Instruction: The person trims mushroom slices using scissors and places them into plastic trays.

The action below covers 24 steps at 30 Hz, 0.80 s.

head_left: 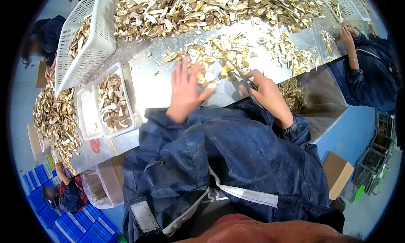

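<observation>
Dried mushroom-like slices (223,48) lie scattered over the shiny metal table (147,80). My left hand (184,89) is flat with its fingers spread, palm down at the near edge of the small scattered slices, and looks slightly blurred. My right hand (266,94) is closed around a dark, slender tool (244,77), which looks like tongs or scissors; its tip points up and left to the slices. To the left, a white tray (134,112) has two compartments, the right one holding slices and the left one nearly bare.
A large heap of slices (202,15) covers the table's far side. White perforated baskets (99,36) stand at the upper left and upper right. People work at the left and right sides. A cardboard box (336,175) and metal racks (373,158) are at the lower right.
</observation>
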Tool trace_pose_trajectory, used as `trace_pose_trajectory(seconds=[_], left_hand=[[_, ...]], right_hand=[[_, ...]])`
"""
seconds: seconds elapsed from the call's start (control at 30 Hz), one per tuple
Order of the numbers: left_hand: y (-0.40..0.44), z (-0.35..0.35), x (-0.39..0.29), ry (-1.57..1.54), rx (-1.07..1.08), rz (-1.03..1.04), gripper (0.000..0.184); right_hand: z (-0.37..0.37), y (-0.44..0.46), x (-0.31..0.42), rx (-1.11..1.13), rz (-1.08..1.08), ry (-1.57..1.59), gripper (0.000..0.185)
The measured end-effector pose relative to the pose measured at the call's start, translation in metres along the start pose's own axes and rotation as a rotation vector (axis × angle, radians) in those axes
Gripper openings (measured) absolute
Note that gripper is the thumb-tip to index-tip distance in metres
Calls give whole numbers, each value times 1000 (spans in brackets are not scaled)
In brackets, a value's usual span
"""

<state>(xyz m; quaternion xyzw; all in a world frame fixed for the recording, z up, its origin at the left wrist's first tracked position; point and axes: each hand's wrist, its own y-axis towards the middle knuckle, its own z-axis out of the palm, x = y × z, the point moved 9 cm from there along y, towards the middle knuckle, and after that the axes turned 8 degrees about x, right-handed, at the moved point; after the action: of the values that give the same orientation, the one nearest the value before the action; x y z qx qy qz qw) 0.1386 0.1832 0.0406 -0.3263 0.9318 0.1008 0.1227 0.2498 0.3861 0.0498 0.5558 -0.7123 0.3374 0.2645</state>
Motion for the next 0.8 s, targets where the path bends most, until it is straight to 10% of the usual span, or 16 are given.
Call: trace_pose_trajectory(seconds=[0.23,0.43,0.67,0.8], left_hand=[[35,-44,-5,-272,-289,49,62],[-22,-5,-25,-1699,224,-272,54],[-83,-11,50,-1614,-395,-583,41],[-122,-24,79,-1505,-580,-607,41]], right_hand=[[-11,-26,20,-18,-6,323,40],[34,2,94,164,-368,393,37],[94,0,151,266,-642,-26,44],[72,9,138,-276,-624,-346,53]])
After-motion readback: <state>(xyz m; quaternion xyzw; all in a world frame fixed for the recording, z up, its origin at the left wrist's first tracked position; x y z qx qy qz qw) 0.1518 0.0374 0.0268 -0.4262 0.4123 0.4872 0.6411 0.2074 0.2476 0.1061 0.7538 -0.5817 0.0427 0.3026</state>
